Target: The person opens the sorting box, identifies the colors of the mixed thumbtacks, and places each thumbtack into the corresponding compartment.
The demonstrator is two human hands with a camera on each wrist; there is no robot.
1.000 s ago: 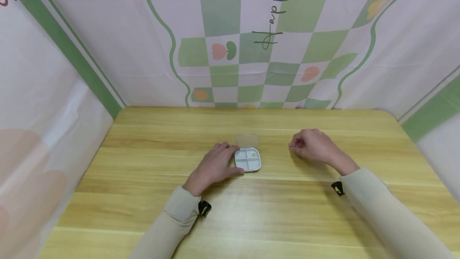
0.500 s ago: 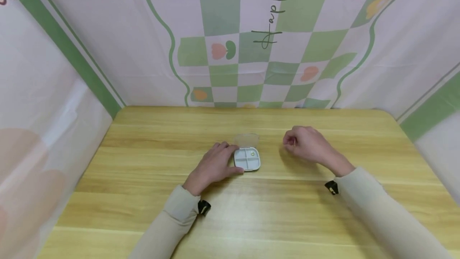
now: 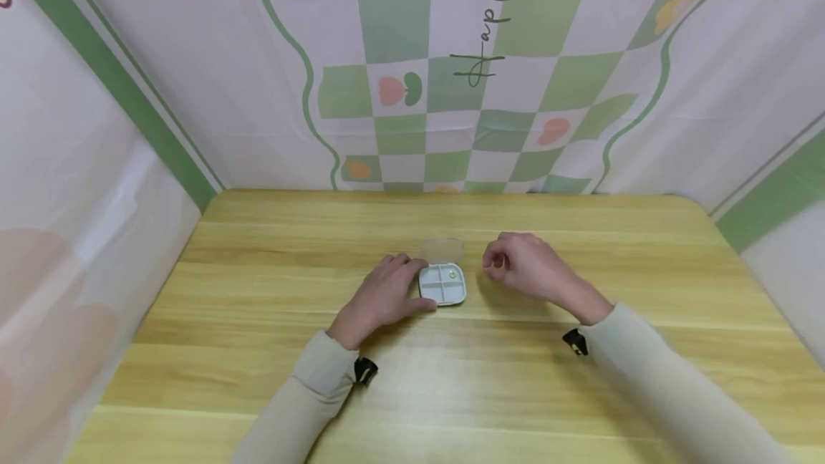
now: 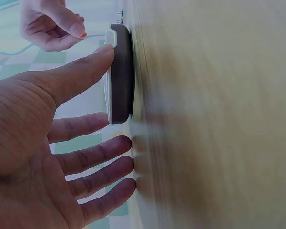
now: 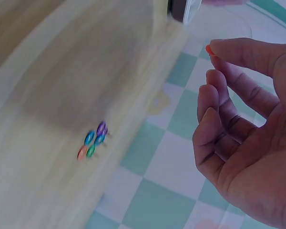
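Note:
A small white pill case (image 3: pixel 442 292) with four compartments and a dark base (image 4: pixel 121 76) lies on the table, its clear lid (image 3: pixel 443 249) folded back. One small yellowish round piece (image 3: pixel 452 274) sits in its far right compartment. My left hand (image 3: pixel 383 296) holds the case by its left part, thumb on the near edge and forefinger at the far edge. To the right of the case, my right hand (image 3: pixel 528 263) is raised over the table. Between its thumb and forefinger it pinches a small orange thumbtack (image 5: pixel 209 49), mostly hidden by the fingertips.
Several thumbtacks (image 5: pixel 93 140) with glossy blue, purple, green and orange heads lie on the wooden table (image 3: pixel 412 392); the head view does not show them. Behind the table hangs a green and white checked cloth (image 3: pixel 451 92).
My right hand has moved left toward the case with the thumbtack in its fingertips. My left hand and the case have stayed in place.

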